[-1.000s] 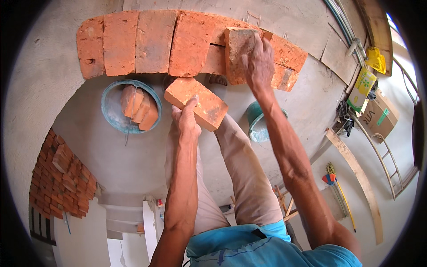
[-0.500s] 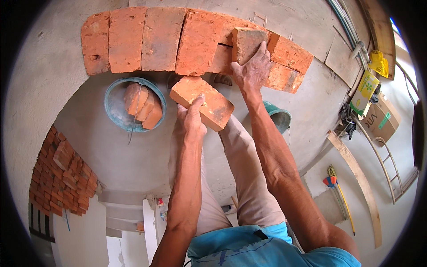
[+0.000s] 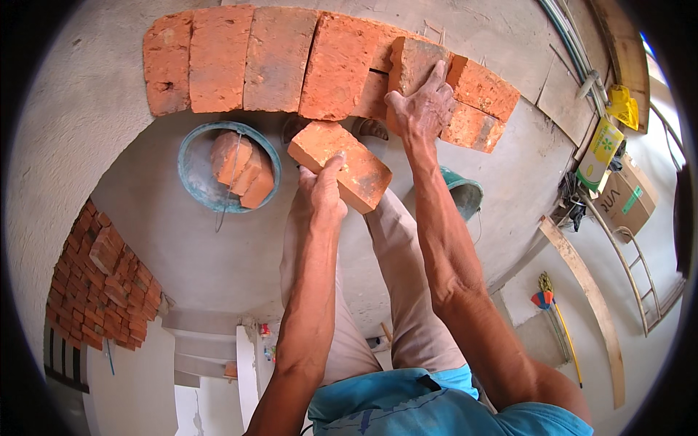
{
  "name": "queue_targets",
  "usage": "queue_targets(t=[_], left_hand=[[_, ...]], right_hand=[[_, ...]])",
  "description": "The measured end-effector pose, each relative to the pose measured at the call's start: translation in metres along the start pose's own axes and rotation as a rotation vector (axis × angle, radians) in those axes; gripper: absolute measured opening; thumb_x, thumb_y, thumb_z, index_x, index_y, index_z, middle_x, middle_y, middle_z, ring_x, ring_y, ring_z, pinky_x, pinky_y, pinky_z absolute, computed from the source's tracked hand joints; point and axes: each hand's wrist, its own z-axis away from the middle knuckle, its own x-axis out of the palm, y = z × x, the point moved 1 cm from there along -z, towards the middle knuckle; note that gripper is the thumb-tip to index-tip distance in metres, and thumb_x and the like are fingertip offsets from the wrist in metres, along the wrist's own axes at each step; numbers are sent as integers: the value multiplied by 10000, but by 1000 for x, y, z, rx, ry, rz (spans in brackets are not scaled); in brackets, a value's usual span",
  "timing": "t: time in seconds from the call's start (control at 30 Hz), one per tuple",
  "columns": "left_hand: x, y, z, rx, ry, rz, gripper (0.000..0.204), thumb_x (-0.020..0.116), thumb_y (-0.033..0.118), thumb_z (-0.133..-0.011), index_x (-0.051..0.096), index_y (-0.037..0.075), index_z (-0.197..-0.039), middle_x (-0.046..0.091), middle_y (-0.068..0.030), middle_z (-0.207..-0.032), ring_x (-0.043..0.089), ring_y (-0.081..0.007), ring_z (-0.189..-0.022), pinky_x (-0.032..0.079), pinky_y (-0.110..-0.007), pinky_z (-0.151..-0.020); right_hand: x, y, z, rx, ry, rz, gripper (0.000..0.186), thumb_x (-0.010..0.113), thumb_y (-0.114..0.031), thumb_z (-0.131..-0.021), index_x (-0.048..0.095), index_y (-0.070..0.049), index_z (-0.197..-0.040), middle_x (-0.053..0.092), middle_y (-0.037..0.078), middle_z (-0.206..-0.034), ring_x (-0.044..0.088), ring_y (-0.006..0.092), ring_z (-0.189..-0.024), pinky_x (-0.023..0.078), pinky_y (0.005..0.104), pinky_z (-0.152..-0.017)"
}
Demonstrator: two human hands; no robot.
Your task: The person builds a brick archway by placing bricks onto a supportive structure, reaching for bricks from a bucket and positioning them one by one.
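A loose orange brick (image 3: 342,166) is held tilted below the row of bricks, and my left hand (image 3: 325,190) is closed around its lower left side, thumb on the upper face. Along the wall runs a slightly curved row of bricks (image 3: 280,62) laid side by side. At its right part another brick (image 3: 416,62) sits proud of the ones around it. My right hand (image 3: 424,109) grips this brick, thumb at its left edge and fingers over its face. The fingertips at the right side are partly hidden.
Below the row are a round bucket (image 3: 190,182) with several bricks and a second bucket (image 3: 465,195). A brick stack (image 3: 102,283) stands at lower left. At right are a curved board (image 3: 592,298), a broom (image 3: 558,320), a metal frame (image 3: 632,265) and a carton (image 3: 627,192).
The view has shifted slightly, moving most things a little to the right. Both hands keep their bricks, and the right fingers lie more spread across the brick's face.
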Motion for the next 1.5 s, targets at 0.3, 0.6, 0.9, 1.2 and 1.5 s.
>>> queue_targets(t=[0.3, 0.6, 0.9, 1.2, 1.5], left_hand=[[0, 0, -5, -4, 4, -31, 652, 753, 4, -828, 418, -5, -1388, 563, -170, -1300, 616, -291, -1165, 545, -436, -967], [5, 2, -3, -21, 34, -29, 617, 738, -14, -837, 434, -9, -1373, 585, -168, -1280, 632, -292, -1148, 560, -427, -944], [3, 0, -6, -1, 36, -34, 654, 743, -4, -830, 410, -3, -1393, 573, -177, -1294, 629, -293, -1153, 563, -435, -938], [4, -2, -8, -9, 17, 4, 649, 752, -18, -809, 432, 6, -1374, 583, -163, -1276, 640, -284, -1129, 567, -428, -932], [-1, -2, -8, 41, 4, -40, 661, 752, -19, -821, 417, 20, -1389, 572, -160, -1292, 642, -297, -1135, 573, -445, -932]], right_hand=[[3, -20, 12, -152, 33, -426, 1032, 782, -274, -673, 281, 74, -1506, 518, 347, -1194, 483, 472, -1139, 429, 531, -981], [15, 27, 6, -91, -51, -525, 725, 621, -99, -777, 414, 51, -1455, 624, 278, -1210, 635, 351, -1110, 519, 434, -938], [-1, 0, -64, -383, 99, -184, 591, 531, 4, -823, 501, -71, -1408, 641, 302, -1066, 648, 448, -952, 534, 510, -855], [8, 3, -66, -411, 98, -183, 537, 632, -35, -777, 586, -50, -1312, 683, 222, -895, 668, 394, -905, 540, 475, -849], [-42, 43, -94, -446, 16, -37, 514, 624, -82, -824, 588, -151, -1332, 681, 164, -1134, 647, 365, -1015, 538, 439, -897]])
